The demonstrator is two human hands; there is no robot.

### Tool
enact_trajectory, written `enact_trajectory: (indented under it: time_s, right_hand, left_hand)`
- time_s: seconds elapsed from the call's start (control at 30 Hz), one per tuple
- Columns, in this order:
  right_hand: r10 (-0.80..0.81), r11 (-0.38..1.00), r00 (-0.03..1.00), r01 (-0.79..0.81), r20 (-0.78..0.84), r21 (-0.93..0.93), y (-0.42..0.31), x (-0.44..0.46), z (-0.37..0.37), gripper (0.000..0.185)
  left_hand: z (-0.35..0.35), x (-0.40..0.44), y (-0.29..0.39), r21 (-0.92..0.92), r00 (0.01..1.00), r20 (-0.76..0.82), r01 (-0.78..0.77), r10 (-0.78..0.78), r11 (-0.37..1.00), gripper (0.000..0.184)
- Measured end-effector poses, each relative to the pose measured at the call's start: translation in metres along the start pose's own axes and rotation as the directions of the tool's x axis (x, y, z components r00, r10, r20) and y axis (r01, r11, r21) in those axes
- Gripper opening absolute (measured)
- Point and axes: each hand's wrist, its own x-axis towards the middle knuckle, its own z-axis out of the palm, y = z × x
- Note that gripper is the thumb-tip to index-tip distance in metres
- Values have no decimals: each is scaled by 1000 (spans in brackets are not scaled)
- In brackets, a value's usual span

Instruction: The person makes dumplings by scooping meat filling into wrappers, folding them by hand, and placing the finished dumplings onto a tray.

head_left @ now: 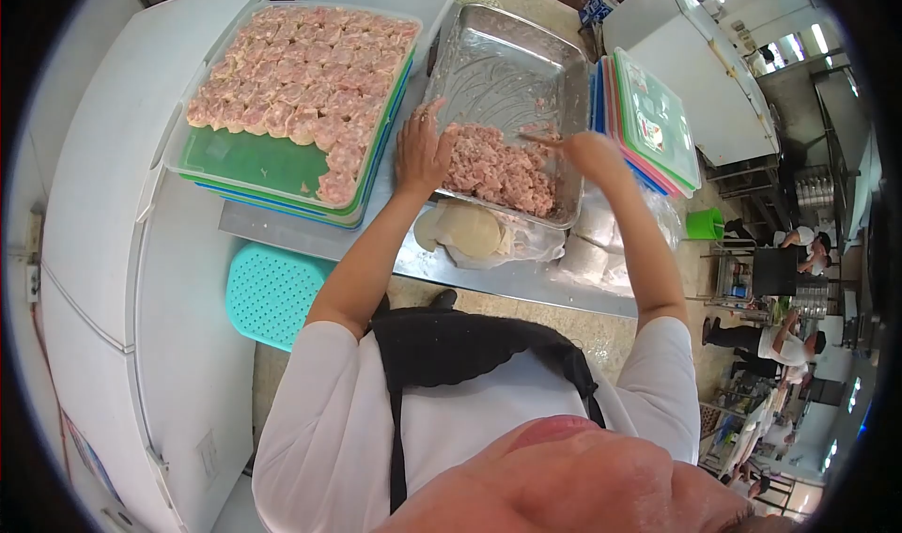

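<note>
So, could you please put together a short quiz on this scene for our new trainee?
1. Which hand holds the thin tool: (a) left or (b) right?
2. True or false: the dumplings cover the whole green base of their tray.
3. What is heaped toward the near side of the metal pan?

Key:
1. (b): the right hand holds it.
2. False: a patch of green is bare at the near side.
3. Minced meat.
</note>
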Motion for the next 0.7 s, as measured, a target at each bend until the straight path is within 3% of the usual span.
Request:
enact_trajectory:
  time_s: [0.13,0.2,0.27,0.37,0.4,0.47,0.57,0.67,0.7]
  right_hand:
    - [159,968,968,-191,-192,-160,44,9,45,14]
    - [79,980,988,-101,-132,-171,8,-1,56,13]
    - [-151,982,965,171,-213,77,-27,-23,56,13]
    - [-146,988,985,149,92,-27,-28,-34,-6,13]
    - [-46,998,979,54,197,-39,-5,-20,-1,12]
    - [-32,993,997,24,-63,-117,32,-8,-1,14]
    - [24,995,1000,-25,-12,-94,33,-3,30,16]
    - [-260,960,944,276,204,-51,-20,-33,7,18]
    - [-182,978,955,201,234,-62,-17,-31,-5,17]
  left_hand:
    - [1,0,8,34,1000,9,28,-28,999,44]
    - [5,0,3,41,999,-33,9,-7,999,44]
    - [3,0,3,26,1000,-18,6,-6,1000,42]
    - [3,2,4,7,1000,-5,22,-22,1000,42]
    - [2,2,4,1,999,-6,32,-32,999,41]
    - [0,2,8,41,1000,-13,26,-26,999,41]
    - [5,-1,4,61,1000,-26,-3,5,998,40]
    - [7,2,4,59,1000,-21,21,-19,998,40]
    - [6,1,6,54,999,-10,37,-37,998,41]
